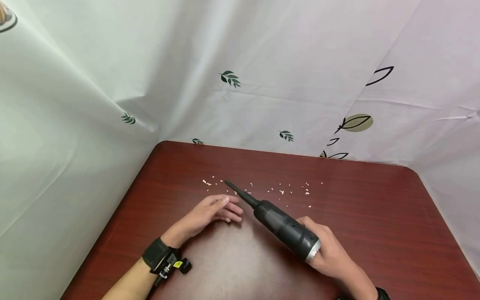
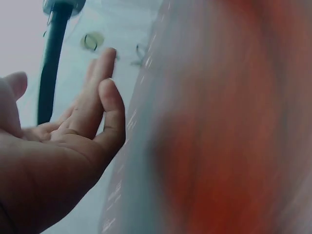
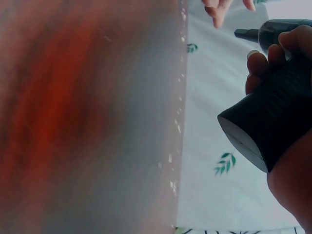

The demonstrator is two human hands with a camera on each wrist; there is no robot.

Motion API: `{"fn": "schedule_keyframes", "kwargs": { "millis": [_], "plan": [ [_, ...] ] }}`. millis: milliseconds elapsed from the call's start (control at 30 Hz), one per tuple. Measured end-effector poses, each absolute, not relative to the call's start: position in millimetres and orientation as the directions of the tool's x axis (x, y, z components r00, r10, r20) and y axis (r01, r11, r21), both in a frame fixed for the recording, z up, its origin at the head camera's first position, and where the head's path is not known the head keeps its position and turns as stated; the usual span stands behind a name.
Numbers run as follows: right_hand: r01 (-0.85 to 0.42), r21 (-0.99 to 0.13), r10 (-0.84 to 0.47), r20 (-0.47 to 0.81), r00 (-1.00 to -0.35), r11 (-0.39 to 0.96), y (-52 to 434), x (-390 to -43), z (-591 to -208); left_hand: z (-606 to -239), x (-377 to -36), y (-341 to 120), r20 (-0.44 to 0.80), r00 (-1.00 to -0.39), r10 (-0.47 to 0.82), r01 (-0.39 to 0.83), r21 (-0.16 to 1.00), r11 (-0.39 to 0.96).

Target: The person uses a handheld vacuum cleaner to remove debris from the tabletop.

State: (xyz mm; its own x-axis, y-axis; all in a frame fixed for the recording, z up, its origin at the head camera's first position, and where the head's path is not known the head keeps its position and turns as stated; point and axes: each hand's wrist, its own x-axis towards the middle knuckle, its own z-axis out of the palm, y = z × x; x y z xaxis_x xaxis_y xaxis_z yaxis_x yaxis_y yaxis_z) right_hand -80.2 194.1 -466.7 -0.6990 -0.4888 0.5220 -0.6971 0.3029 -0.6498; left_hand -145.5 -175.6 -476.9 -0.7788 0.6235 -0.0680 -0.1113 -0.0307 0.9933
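Observation:
My right hand point(image 1: 331, 252) grips a black handheld vacuum cleaner point(image 1: 285, 229) above the table, right of centre in the head view. Its narrow crevice nozzle point(image 1: 241, 194) points up and to the left, over small pale scraps point(image 1: 282, 192) scattered on the tabletop. In the right wrist view, fingers point(image 3: 258, 64) curl round the vacuum's dark handle point(image 3: 278, 112). My left hand point(image 1: 211, 213) is just left of the nozzle, holding nothing, its fingers loosely bent. The left wrist view shows the nozzle point(image 2: 51, 68) beyond the palm; whether they touch, I cannot tell.
The dark red tabletop point(image 1: 375, 216) has rounded far corners. White sheeting point(image 1: 285, 54) with leaf prints rises behind it and at both sides. A black strap with a small device point(image 1: 161, 256) is worn on the left wrist.

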Motion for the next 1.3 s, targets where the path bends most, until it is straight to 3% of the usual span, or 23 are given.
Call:
{"fn": "schedule_keyframes", "kwargs": {
  "millis": [400,733,1300],
  "plan": [
    [-0.688,-0.628,-0.564,0.439,-0.7,0.364,187,-77,-469,-483,-132,-155,-0.145,-0.784,0.604,-0.38,0.881,-0.282],
    [-0.68,-0.619,-0.549,0.436,-0.713,0.392,180,-74,-476,-485,-116,-143,-0.356,-0.805,0.475,-0.536,0.778,-0.327],
    [-0.663,-0.531,-0.553,0.378,-0.742,0.527,163,-81,-470,-482,-107,-143,-0.471,-0.838,0.275,-0.534,0.81,-0.243]
  ]
}}
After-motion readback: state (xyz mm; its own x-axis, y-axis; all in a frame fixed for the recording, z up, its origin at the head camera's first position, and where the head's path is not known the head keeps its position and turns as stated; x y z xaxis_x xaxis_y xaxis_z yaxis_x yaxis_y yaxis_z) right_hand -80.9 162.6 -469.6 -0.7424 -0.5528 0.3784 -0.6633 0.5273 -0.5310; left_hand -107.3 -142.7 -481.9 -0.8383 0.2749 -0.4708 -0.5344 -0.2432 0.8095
